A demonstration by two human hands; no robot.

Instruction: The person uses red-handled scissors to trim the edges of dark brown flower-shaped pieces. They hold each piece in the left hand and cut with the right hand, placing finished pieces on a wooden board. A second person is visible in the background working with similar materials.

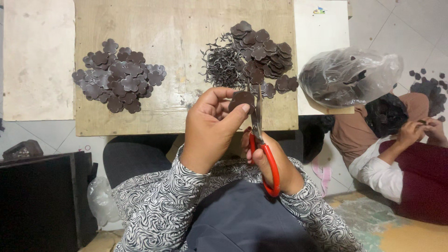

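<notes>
My left hand (212, 126) pinches a small dark brown flower-shaped piece (241, 99) between thumb and fingers, just in front of the wooden board (177, 28). My right hand (273, 163) grips red-handled scissors (263, 149) whose blades point up against the piece's right edge. On the board lie a pile of trimmed flower pieces (119, 77) at the left, a heap of thin curled offcuts (224, 65) in the middle, and a second pile of dark pieces (266, 53) at the right.
A clear plastic bag (347, 77) of dark pieces lies right of the board. Another person (401, 154) sits on the floor at the right, handling pieces, with more scattered (431, 88) beside them. A black box (39, 200) stands at the lower left.
</notes>
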